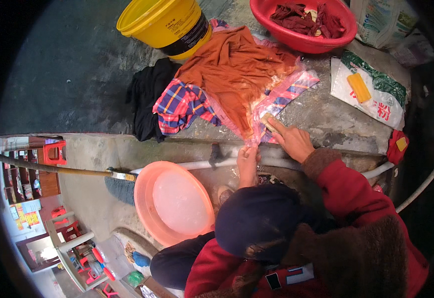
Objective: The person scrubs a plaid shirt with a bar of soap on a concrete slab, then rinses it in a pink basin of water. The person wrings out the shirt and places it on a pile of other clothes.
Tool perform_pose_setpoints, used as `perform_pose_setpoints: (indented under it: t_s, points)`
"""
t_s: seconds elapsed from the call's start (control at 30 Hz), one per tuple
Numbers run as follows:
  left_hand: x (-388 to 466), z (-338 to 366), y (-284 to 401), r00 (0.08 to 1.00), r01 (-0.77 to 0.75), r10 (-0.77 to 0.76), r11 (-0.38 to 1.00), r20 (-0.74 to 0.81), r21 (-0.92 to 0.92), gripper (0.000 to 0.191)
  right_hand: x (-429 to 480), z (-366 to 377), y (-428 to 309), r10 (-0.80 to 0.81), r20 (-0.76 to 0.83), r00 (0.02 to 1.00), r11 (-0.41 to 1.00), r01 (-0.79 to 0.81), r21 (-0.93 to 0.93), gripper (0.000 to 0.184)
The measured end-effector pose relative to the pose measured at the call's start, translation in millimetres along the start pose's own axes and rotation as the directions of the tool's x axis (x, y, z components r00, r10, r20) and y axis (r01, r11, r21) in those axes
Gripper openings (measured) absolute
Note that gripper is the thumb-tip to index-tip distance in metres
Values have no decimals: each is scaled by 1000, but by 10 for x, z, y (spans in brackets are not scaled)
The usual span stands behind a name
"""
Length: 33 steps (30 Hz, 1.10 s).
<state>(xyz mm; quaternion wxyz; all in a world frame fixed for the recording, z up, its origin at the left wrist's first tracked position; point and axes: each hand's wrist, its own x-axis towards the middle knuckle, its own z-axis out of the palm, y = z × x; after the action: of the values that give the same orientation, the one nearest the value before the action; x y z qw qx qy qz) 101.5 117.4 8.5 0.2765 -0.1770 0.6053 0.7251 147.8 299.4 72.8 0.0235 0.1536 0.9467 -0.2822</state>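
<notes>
An orange-brown garment (228, 70) with a lathered pink edge lies spread on a concrete ledge, over a plaid cloth (185, 106). My left hand (248, 160) grips the garment's lower corner at the ledge's front edge. In my right hand (293, 138) is a pale block-like scrubbing tool (270, 122), either a brush or a bar of soap, resting on the soapy edge. Black cloth (151, 98) lies to the left of the plaid. A yellow bar of soap (359, 87) sits on a printed plastic bag (377, 100) at the right.
Beyond the garment stand a yellow bucket (168, 26) and a red basin (306, 41) holding dark red clothes. Below the ledge are a pink basin of cloudy water (138, 201), a white pipe (224, 162) and a mop (120, 190). A red cloth (396, 149) lies at the ledge's right end.
</notes>
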Motion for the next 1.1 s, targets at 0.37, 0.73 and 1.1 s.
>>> perform_pose_setpoints:
  t_s: [0.37,0.73,1.1]
  points:
    - [182,140,138,979,-41,40,999,-199,-2,25,6,-193,195,98,-32,995,987,-93,130,48]
    - [222,-29,-34,978,-69,78,996,-192,53,17,740,-653,898,7,-240,971,970,-66,-236,52]
    - [229,18,-110,994,60,-58,998,-96,21,17,65,-3,29,-269,147,952,933,296,-207,50]
